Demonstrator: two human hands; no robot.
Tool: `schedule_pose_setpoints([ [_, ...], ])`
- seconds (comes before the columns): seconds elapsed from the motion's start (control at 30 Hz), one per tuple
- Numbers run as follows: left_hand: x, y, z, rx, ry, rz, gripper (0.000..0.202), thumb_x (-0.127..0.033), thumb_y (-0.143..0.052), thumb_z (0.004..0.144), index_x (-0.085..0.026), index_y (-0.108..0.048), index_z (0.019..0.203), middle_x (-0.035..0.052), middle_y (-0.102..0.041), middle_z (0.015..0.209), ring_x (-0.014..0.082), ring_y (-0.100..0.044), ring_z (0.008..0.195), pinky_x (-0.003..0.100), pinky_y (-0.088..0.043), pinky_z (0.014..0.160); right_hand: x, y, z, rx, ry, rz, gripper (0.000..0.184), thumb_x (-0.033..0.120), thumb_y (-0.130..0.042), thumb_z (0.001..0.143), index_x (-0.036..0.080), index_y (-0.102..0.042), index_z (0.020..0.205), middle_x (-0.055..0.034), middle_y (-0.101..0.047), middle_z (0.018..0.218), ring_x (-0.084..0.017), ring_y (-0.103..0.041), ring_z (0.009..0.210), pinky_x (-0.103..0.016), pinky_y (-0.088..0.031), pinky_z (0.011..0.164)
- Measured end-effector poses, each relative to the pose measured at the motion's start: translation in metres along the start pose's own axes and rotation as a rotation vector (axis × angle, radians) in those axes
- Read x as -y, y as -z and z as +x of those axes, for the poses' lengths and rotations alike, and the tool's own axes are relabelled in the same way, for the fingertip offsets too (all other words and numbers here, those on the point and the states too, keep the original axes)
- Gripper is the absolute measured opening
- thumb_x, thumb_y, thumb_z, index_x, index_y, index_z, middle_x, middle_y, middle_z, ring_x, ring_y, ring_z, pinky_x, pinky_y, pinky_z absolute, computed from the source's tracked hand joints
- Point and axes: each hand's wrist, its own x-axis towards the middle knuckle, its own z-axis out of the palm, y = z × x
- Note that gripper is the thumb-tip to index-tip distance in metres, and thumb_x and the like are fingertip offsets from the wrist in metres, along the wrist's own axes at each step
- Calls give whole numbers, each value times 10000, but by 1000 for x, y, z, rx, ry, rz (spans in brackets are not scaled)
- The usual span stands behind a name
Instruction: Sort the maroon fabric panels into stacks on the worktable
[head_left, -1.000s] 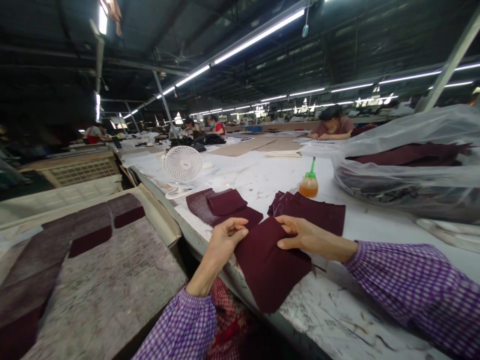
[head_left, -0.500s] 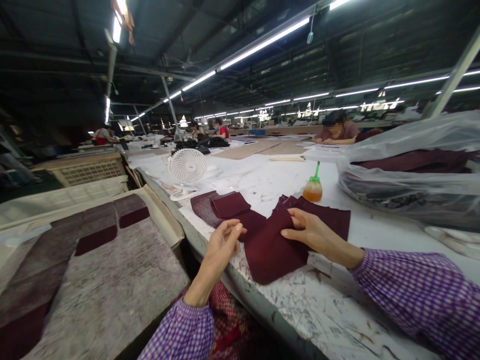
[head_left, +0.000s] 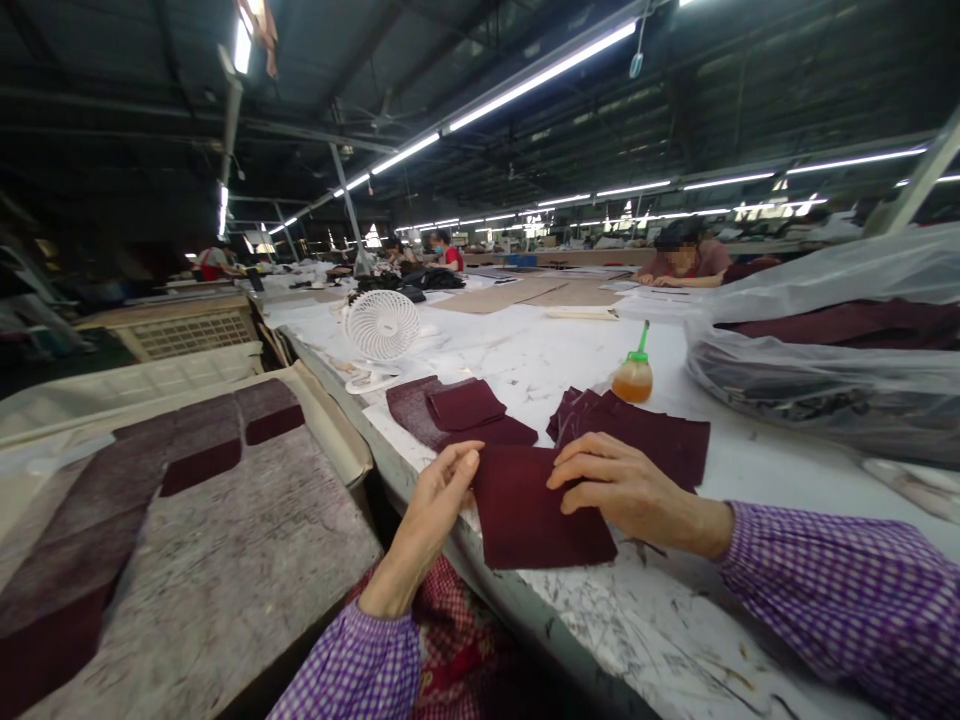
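Note:
A maroon fabric piece (head_left: 540, 525), roughly square, lies at the table's near edge in front of me. My left hand (head_left: 450, 480) pinches its upper left corner between thumb and fingers. On its upper right side rest the fingertips of my right hand (head_left: 615, 485), slightly apart and not closed round the cloth. Behind my left hand sits a small pile of maroon pieces (head_left: 469, 403), one of them with a greyish face. Another stack of maroon pieces (head_left: 660, 430) spreads out behind my right hand, partly covered by it.
A white fan (head_left: 382, 325) and a bottle of amber liquid with a green spout (head_left: 634, 375) stand on the white table (head_left: 525, 345). At right is a clear plastic bag (head_left: 825, 370) of dark cloth. Left, a board (head_left: 247, 550) carries more maroon pieces. A co-worker (head_left: 686, 255) leans over the far side.
My left hand has taken hold of the piece's corner. My right hand has loosened its pinch and lies over the piece, which is now flatter and squarer to me.

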Motion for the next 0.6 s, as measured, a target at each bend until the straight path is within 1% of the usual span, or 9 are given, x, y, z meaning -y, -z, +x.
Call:
schedule_pose_setpoints([
  [0.1,1,-1,0,0,-22,-19,485,-551,-571,784,-185,-566,1102,60,-653,910,171,-630,784,254,-497,665,0,-2,0,-93,47,-13,328,17,-380,853,208,-647,851,-45,-644,1037,-184,-500,1016,-365,-440,838],
  [0.2,1,-1,0,7,-30,-38,474,-531,-557,805,-192,-547,1136,72,-654,958,175,-638,790,251,-498,651,0,-4,0,-134,33,-4,358,-25,-370,813,202,-646,830,-59,-606,1074,-185,-489,1009,-369,-453,836],
  [0.27,1,-1,0,3,-27,-50,463,-503,-581,800,-191,-543,1140,69,-659,945,167,-639,782,235,-494,635,-1,-5,0,-149,13,21,369,-40,-369,790,203,-644,827,-60,-591,1082,-183,-489,985,-372,-459,830],
  [0.37,1,-2,0,-2,-36,-96,473,-388,-708,720,-191,-547,1119,40,-668,909,144,-639,765,223,-498,658,-1,-6,-1,-166,-23,79,375,-60,-374,771,198,-633,854,-61,-584,1090,-177,-493,959,-371,-461,823],
  [0.43,1,-3,1,8,-48,-136,526,-293,-777,640,-192,-549,1103,27,-677,895,143,-643,762,234,-506,690,-2,-6,-1,-178,-49,112,370,-55,-387,785,194,-620,929,-68,-590,1078,-173,-502,951,-367,-462,819],
  [0.53,2,-3,2,15,-51,-173,551,-238,-793,603,-193,-549,1095,27,-691,879,153,-652,755,256,-515,699,-1,-7,0,-188,-72,132,355,-29,-409,817,190,-587,1032,-76,-599,1058,-167,-518,945,-364,-465,824],
  [0.6,2,-3,3,6,-52,-182,534,-225,-790,601,-192,-559,1081,29,-696,874,154,-654,753,261,-518,699,-1,-7,0,-190,-77,135,357,-26,-411,819,195,-580,1043,-72,-603,1052,-162,-525,940,-358,-468,826],
])
